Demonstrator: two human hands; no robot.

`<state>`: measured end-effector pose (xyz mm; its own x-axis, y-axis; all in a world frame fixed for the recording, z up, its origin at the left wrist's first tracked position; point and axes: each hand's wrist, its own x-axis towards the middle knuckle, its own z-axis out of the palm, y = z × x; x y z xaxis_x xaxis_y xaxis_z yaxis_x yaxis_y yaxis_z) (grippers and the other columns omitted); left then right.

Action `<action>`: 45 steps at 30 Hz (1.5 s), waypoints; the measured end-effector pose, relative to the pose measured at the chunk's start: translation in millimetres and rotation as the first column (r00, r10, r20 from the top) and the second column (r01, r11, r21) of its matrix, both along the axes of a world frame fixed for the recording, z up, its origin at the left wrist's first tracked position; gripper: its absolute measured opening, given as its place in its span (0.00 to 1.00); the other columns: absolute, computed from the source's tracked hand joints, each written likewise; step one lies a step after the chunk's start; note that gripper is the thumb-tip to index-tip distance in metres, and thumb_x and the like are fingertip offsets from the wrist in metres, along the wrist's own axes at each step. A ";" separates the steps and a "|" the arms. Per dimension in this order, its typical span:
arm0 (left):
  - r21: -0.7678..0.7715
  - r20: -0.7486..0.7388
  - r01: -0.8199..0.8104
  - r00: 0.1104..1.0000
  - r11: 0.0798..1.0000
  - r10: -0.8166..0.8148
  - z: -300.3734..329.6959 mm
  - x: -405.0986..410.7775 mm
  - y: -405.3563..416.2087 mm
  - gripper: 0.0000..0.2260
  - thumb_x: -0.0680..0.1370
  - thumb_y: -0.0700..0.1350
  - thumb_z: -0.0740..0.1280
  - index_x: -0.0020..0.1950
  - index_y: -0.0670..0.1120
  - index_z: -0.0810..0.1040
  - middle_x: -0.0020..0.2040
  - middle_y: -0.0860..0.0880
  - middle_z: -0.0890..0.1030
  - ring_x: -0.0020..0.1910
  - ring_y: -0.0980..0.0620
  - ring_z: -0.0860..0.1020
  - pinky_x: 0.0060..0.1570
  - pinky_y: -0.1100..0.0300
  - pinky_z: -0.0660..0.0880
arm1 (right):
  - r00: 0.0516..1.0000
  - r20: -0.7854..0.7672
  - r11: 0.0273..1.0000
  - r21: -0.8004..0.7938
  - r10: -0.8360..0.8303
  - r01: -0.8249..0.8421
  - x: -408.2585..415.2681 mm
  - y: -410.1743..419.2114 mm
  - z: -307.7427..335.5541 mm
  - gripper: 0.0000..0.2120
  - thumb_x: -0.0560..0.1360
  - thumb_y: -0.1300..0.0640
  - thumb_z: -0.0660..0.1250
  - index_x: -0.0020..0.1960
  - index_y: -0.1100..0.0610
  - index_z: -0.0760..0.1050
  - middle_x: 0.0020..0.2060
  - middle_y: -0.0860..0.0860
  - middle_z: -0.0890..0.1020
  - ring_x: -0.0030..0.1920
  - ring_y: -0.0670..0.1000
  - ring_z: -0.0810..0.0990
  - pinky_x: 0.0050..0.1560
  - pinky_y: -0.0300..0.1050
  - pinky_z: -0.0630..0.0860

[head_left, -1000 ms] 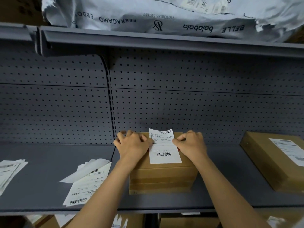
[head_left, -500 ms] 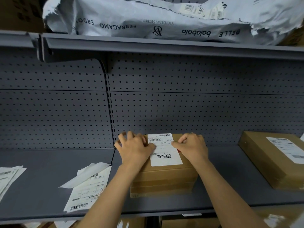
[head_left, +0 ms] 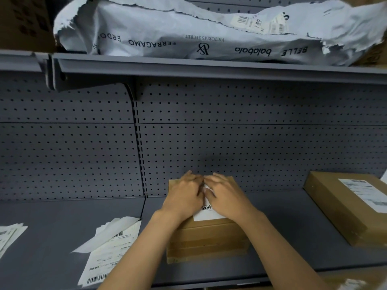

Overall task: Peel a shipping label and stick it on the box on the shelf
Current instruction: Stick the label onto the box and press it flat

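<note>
A brown cardboard box (head_left: 206,239) stands on the grey shelf (head_left: 52,231), centre. A white shipping label (head_left: 206,214) lies on the box's top, mostly hidden; only its near edge and a barcode show. My left hand (head_left: 184,197) and my right hand (head_left: 226,197) lie flat on the label side by side, fingers stretched out and fingertips nearly touching over the label's far end. Neither hand grips anything.
A pile of label sheets and a peeled backing (head_left: 109,243) lies left of the box, with more sheets (head_left: 8,235) at the far left. A second labelled box (head_left: 347,208) sits at the right. A grey mailing bag (head_left: 209,32) fills the upper shelf.
Both hands moved inward from the label's side edges and now cover it, pressing flat. The label, earlier raised at its far end, lies down on the box top.
</note>
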<state>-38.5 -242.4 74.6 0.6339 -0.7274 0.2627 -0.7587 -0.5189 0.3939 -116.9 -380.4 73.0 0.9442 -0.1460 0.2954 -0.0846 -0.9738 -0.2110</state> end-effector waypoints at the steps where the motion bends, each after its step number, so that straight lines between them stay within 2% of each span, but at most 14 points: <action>1: 0.027 0.001 0.011 1.000 1.000 -0.011 -0.8 0.7 1.5 0.21 0.83 0.46 0.58 0.76 0.47 0.72 0.77 0.49 0.71 0.81 0.47 0.56 0.79 0.47 0.56 | 1.000 -0.017 1.000 -0.005 0.001 -0.001 -0.2 -1.4 -2.0 0.21 0.84 0.50 0.54 0.75 0.53 0.70 0.75 0.46 0.71 0.78 0.51 0.61 0.74 0.50 0.58; 4: 0.036 0.013 0.020 1.000 0.999 -0.020 -1.7 2.8 6.9 0.20 0.85 0.50 0.57 0.76 0.51 0.73 0.78 0.53 0.69 0.83 0.46 0.48 0.79 0.47 0.48 | 1.000 -0.028 1.000 0.028 0.001 0.000 -2.9 -6.5 -3.0 0.21 0.84 0.49 0.54 0.75 0.50 0.71 0.75 0.44 0.71 0.80 0.51 0.55 0.76 0.52 0.55; 7: 0.083 0.041 0.003 0.999 0.997 -0.006 -2.3 10.1 12.3 0.20 0.84 0.52 0.57 0.76 0.54 0.73 0.79 0.55 0.68 0.83 0.47 0.44 0.80 0.45 0.47 | 0.999 -0.009 0.996 0.085 -0.040 0.040 -6.3 -13.2 -0.8 0.19 0.83 0.47 0.56 0.72 0.48 0.74 0.73 0.41 0.73 0.80 0.47 0.53 0.77 0.52 0.60; 11: 0.093 0.018 -0.021 1.000 0.995 0.019 -4.0 18.9 22.6 0.20 0.85 0.53 0.57 0.77 0.54 0.71 0.79 0.57 0.67 0.83 0.47 0.42 0.80 0.46 0.46 | 0.996 0.032 0.993 0.081 -0.085 0.082 -11.5 -21.9 -1.4 0.18 0.83 0.47 0.58 0.69 0.47 0.77 0.71 0.41 0.75 0.80 0.44 0.55 0.73 0.44 0.64; 18: 0.102 0.009 -0.036 0.999 0.994 0.036 -2.2 24.4 31.2 0.20 0.85 0.54 0.57 0.77 0.53 0.71 0.78 0.57 0.68 0.83 0.48 0.42 0.80 0.48 0.46 | 0.994 0.069 0.995 0.058 -0.084 0.080 -16.0 -27.0 -2.7 0.17 0.83 0.48 0.59 0.68 0.48 0.78 0.70 0.43 0.76 0.79 0.44 0.58 0.68 0.35 0.56; 22: 0.007 -0.045 -0.009 0.999 1.000 0.009 3.3 12.4 25.0 0.19 0.85 0.52 0.58 0.76 0.52 0.73 0.77 0.55 0.70 0.83 0.49 0.47 0.78 0.49 0.55 | 0.997 0.059 0.994 0.095 -0.057 0.052 -14.2 -22.1 0.8 0.17 0.83 0.47 0.59 0.68 0.48 0.78 0.70 0.42 0.76 0.79 0.43 0.58 0.70 0.42 0.65; 25: -0.027 -0.039 0.049 0.998 0.998 -0.050 7.7 1.2 17.2 0.20 0.85 0.50 0.59 0.77 0.51 0.71 0.78 0.54 0.69 0.82 0.52 0.55 0.78 0.51 0.58 | 0.999 0.042 0.994 0.107 0.012 -0.017 -11.4 -14.5 1.2 0.18 0.83 0.47 0.59 0.70 0.47 0.76 0.71 0.41 0.75 0.78 0.43 0.59 0.73 0.44 0.64; 26: -0.026 -0.034 0.060 0.998 0.998 -0.061 7.9 -1.8 15.3 0.20 0.85 0.49 0.59 0.77 0.51 0.71 0.78 0.53 0.69 0.81 0.52 0.58 0.77 0.53 0.58 | 0.998 0.042 0.994 0.097 0.040 -0.044 -10.9 -11.8 0.9 0.18 0.83 0.48 0.59 0.69 0.48 0.77 0.71 0.42 0.76 0.77 0.44 0.62 0.73 0.42 0.63; 28: -0.031 -0.032 0.074 0.997 0.997 -0.075 5.9 -5.4 12.8 0.20 0.84 0.48 0.60 0.76 0.49 0.72 0.77 0.51 0.72 0.79 0.50 0.64 0.76 0.56 0.59 | 0.995 0.044 0.992 0.087 0.086 -0.089 -11.2 -8.0 0.4 0.16 0.83 0.51 0.59 0.66 0.52 0.80 0.66 0.44 0.80 0.71 0.45 0.71 0.66 0.32 0.65; 31: -0.026 -0.056 0.057 0.997 0.998 -0.059 -0.4 -8.3 14.1 0.22 0.84 0.49 0.59 0.78 0.51 0.69 0.71 0.50 0.77 0.69 0.47 0.75 0.67 0.54 0.71 | 0.993 0.060 0.991 0.088 0.099 -0.104 -13.7 -8.0 -3.2 0.15 0.82 0.52 0.60 0.62 0.54 0.81 0.61 0.45 0.82 0.64 0.45 0.77 0.57 0.35 0.73; 33: 0.004 -0.027 0.059 0.998 0.998 -0.059 -4.3 -8.5 16.3 0.21 0.84 0.50 0.59 0.78 0.52 0.70 0.71 0.52 0.77 0.71 0.49 0.74 0.68 0.56 0.70 | 0.996 0.078 0.995 0.089 0.045 -0.052 -15.6 -11.6 -5.0 0.16 0.82 0.51 0.60 0.64 0.51 0.81 0.65 0.43 0.81 0.67 0.44 0.76 0.62 0.40 0.75; 36: 0.033 0.013 0.035 0.999 0.999 -0.035 -5.0 -7.7 20.2 0.19 0.85 0.52 0.58 0.75 0.54 0.73 0.77 0.57 0.71 0.78 0.56 0.64 0.73 0.57 0.64 | 0.996 0.079 0.996 0.078 -0.049 0.043 -20.1 -17.5 -4.4 0.17 0.81 0.50 0.60 0.66 0.49 0.80 0.68 0.42 0.78 0.69 0.42 0.74 0.66 0.43 0.73; 40: 0.080 0.046 -0.024 0.999 0.997 0.020 -1.3 -4.8 26.5 0.19 0.84 0.56 0.58 0.73 0.58 0.75 0.76 0.61 0.71 0.76 0.57 0.66 0.69 0.55 0.70 | 0.993 0.074 0.995 0.047 -0.093 0.090 -28.0 -22.0 -0.5 0.16 0.82 0.49 0.60 0.65 0.49 0.80 0.67 0.42 0.79 0.69 0.43 0.75 0.66 0.44 0.74; 45: 0.088 0.057 -0.055 0.997 0.995 0.050 -1.2 0.5 37.2 0.18 0.83 0.56 0.58 0.72 0.59 0.76 0.74 0.62 0.73 0.74 0.57 0.69 0.68 0.55 0.71 | 0.992 0.063 0.994 0.042 -0.107 0.105 -32.4 -20.9 1.5 0.16 0.82 0.49 0.59 0.65 0.48 0.80 0.67 0.43 0.79 0.69 0.42 0.74 0.65 0.43 0.74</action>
<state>-38.0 -205.2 73.4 0.6584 -0.7156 0.2334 -0.7485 -0.5899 0.3031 -149.3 -401.3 74.6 0.9016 -0.2566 0.3482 -0.1716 -0.9511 -0.2567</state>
